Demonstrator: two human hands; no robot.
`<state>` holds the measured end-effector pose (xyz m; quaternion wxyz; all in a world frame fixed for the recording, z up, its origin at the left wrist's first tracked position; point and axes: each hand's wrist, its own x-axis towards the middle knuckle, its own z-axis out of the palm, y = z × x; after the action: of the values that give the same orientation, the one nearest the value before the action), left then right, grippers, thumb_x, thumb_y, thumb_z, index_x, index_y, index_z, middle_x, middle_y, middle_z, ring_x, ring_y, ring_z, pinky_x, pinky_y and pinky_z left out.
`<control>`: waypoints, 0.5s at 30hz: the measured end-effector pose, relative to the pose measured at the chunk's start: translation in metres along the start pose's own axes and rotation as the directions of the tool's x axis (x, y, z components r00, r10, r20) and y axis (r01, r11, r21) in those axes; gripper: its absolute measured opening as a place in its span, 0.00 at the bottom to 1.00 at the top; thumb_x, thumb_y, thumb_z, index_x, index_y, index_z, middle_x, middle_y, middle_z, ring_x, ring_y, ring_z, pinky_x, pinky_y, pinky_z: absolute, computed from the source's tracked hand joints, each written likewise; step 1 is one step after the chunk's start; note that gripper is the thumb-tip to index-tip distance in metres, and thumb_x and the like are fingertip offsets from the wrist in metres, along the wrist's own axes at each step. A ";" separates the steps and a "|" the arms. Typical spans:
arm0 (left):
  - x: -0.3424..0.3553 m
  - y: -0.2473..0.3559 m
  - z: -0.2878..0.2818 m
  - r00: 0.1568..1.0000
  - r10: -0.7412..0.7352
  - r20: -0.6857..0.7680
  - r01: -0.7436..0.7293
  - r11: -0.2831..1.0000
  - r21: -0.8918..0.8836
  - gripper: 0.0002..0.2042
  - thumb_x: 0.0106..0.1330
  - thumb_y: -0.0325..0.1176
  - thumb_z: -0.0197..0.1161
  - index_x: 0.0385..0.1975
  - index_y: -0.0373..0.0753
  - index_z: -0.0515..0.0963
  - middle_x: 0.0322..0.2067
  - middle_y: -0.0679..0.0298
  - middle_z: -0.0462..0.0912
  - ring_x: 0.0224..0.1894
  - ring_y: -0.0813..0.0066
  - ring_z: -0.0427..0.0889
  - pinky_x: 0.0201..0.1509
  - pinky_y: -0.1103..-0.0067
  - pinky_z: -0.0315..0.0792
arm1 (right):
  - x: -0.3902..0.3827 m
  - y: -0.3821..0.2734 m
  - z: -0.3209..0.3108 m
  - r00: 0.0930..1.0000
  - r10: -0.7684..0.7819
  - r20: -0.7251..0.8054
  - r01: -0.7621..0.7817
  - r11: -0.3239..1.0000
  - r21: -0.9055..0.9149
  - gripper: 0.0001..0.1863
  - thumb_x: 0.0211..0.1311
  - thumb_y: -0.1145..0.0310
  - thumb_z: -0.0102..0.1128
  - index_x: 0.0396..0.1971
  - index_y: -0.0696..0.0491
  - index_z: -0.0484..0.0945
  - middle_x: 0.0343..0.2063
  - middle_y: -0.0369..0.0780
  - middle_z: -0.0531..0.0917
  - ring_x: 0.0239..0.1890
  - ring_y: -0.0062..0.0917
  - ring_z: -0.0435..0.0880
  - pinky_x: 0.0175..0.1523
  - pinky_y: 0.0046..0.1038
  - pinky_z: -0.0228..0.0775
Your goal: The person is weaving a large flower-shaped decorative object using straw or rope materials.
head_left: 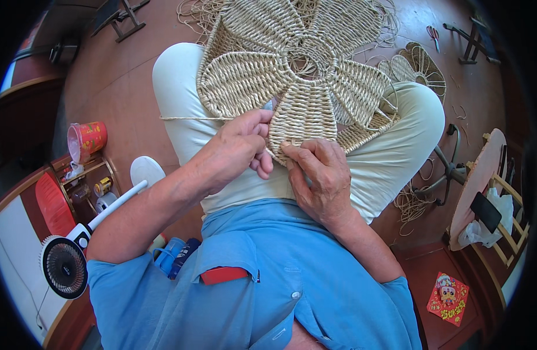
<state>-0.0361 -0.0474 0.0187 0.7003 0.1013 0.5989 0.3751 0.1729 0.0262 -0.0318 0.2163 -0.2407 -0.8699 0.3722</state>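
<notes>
A large flower-shaped piece woven from straw cord [306, 114] rests across my lap, its petals spread around a ring with a hole in the middle. My right hand [322, 178] grips the lower edge of the nearest petal, thumb and fingers closed on the rim. Beside that petal's left edge is my left hand [242, 143], its fingers bent and drawn together; what they hold is hidden. A straw cord [192, 118] runs out leftward from behind the left hand. Something small and bluish [269, 105] shows just above its fingertips, too covered to name.
Loose straw cord [411, 201] lies on the red floor, with scissors [433, 36] and a smaller woven piece [423, 70] at the far right. To the left stand a white fan [64, 265] and a red bucket [87, 142]. A round-topped stool [475, 186] is at right.
</notes>
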 end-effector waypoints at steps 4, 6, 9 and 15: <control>0.001 -0.008 -0.002 0.995 0.098 -0.001 -0.098 0.992 0.078 0.32 0.71 0.20 0.46 0.78 0.28 0.61 0.52 0.61 0.81 0.26 0.83 0.79 0.30 0.83 0.77 | 0.004 0.005 0.005 0.998 -0.038 -0.059 0.039 0.999 0.025 0.16 0.59 0.77 0.70 0.48 0.51 0.86 0.37 0.39 0.82 0.40 0.37 0.81 0.46 0.39 0.71; 0.001 -0.009 -0.001 0.993 0.120 0.006 -0.120 0.991 0.061 0.32 0.71 0.20 0.46 0.78 0.28 0.60 0.52 0.61 0.81 0.23 0.84 0.76 0.26 0.84 0.75 | 0.007 0.003 0.005 0.995 -0.043 -0.084 0.046 0.998 0.034 0.14 0.60 0.76 0.71 0.46 0.52 0.86 0.36 0.40 0.82 0.39 0.37 0.82 0.45 0.39 0.71; 0.000 -0.009 0.000 0.991 0.134 0.024 -0.134 0.991 0.024 0.34 0.70 0.20 0.47 0.80 0.28 0.58 0.50 0.61 0.81 0.21 0.86 0.73 0.24 0.85 0.73 | 0.009 -0.001 0.003 0.997 0.021 -0.076 -0.018 0.999 0.036 0.12 0.59 0.77 0.76 0.44 0.53 0.88 0.32 0.39 0.86 0.34 0.35 0.84 0.43 0.36 0.73; 0.000 -0.009 -0.003 0.993 0.116 0.008 -0.116 0.993 0.017 0.35 0.69 0.20 0.48 0.80 0.27 0.57 0.43 0.65 0.75 0.21 0.85 0.72 0.22 0.84 0.69 | 0.012 -0.002 0.005 0.996 0.022 -0.089 -0.024 0.999 -0.028 0.12 0.59 0.75 0.78 0.42 0.53 0.88 0.32 0.38 0.86 0.34 0.34 0.84 0.42 0.35 0.73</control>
<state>-0.0354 -0.0544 0.0126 0.6784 0.1433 0.5930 0.4094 0.1599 0.0295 -0.0306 0.2469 -0.2702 -0.8619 0.3510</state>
